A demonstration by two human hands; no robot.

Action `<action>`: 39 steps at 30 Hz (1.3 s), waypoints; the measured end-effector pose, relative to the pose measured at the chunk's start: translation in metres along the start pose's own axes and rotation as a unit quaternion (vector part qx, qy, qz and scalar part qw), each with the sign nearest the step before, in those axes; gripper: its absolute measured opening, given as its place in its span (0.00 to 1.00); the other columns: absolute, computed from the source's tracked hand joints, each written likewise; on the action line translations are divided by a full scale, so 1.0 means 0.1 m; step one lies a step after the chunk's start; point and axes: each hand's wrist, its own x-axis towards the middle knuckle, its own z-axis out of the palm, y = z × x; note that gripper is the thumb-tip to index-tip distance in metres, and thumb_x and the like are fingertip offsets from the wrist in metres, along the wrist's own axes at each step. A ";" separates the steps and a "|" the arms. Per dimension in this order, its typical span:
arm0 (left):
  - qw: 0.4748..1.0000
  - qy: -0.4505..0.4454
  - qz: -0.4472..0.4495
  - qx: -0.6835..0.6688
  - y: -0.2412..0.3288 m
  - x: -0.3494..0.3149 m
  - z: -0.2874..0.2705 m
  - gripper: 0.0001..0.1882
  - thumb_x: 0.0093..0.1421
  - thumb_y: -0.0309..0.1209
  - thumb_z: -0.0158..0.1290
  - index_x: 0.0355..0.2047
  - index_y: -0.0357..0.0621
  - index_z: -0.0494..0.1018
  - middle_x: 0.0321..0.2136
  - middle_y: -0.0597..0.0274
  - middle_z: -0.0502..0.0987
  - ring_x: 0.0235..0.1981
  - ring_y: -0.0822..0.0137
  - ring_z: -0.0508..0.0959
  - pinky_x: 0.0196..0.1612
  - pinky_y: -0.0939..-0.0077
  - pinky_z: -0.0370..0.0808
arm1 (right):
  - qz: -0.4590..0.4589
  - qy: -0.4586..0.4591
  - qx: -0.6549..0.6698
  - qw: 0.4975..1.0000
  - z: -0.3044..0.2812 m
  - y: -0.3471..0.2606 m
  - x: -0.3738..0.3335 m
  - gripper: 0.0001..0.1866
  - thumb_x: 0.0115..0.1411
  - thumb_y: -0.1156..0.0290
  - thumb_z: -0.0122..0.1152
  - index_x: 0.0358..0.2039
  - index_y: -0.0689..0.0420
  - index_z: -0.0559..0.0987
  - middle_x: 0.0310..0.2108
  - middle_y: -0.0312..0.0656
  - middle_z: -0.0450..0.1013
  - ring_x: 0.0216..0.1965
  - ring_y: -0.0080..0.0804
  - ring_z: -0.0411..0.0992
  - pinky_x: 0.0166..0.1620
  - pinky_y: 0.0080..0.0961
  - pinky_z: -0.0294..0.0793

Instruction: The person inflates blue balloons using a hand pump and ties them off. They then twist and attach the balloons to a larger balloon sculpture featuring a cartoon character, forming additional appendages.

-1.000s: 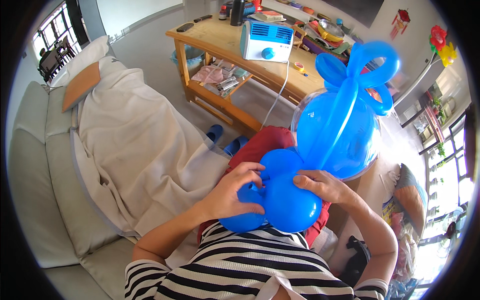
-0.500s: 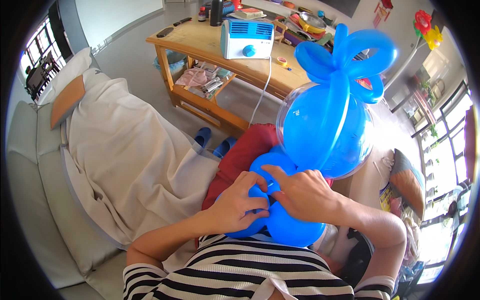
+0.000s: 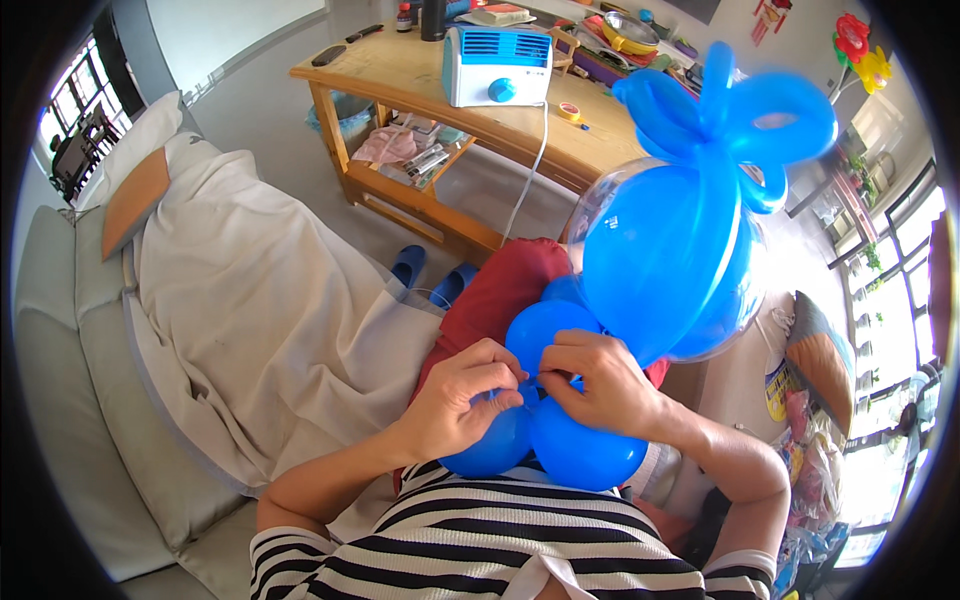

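Balloons (image 3: 588, 452) — glossy, rounded, blue.

A home living room, by its grey sofa (image 3: 65, 390), cream blanket (image 3: 260, 290), blue slippers (image 3: 455, 285) and wooden table (image 3: 395, 72).

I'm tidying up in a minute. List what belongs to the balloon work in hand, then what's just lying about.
In the balloon work:
left hand and right hand, both at the small round blue balloons
large blue-and-clear balloon
blue balloon loops atop it

Apparently just lying about:
blue slippers
cream blanket on the sofa
black bottle on the wooden table
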 end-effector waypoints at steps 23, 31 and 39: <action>0.984 0.082 -0.108 0.118 0.16 0.19 -0.53 0.04 0.56 0.25 0.47 0.29 0.37 0.66 0.18 0.47 0.70 0.18 0.57 0.71 0.22 0.67 0.65 | -0.414 0.130 -0.429 0.792 0.01 -0.47 0.02 0.09 0.41 0.71 0.54 0.24 0.62 0.76 0.19 0.31 0.59 0.17 0.18 0.60 0.20 0.14 0.52; 0.881 0.333 -0.084 -0.325 0.26 0.14 -0.77 0.03 0.59 0.29 0.49 0.32 0.44 0.69 0.29 0.61 0.77 0.33 0.74 0.73 0.38 0.80 0.72 | -0.159 0.188 0.130 0.960 0.17 -0.34 0.56 0.11 0.46 0.82 0.59 0.33 0.58 0.77 0.30 0.44 0.67 0.31 0.38 0.69 0.34 0.28 0.71; 0.984 -0.011 -0.014 0.177 0.41 0.35 -0.79 0.04 0.54 0.24 0.51 0.23 0.43 0.67 0.26 0.63 0.72 0.35 0.62 0.70 0.42 0.70 0.62 | -0.074 0.036 0.092 0.992 -0.50 -0.26 0.83 0.03 0.48 0.75 0.60 0.24 0.60 0.79 0.30 0.44 0.69 0.26 0.37 0.71 0.31 0.28 0.71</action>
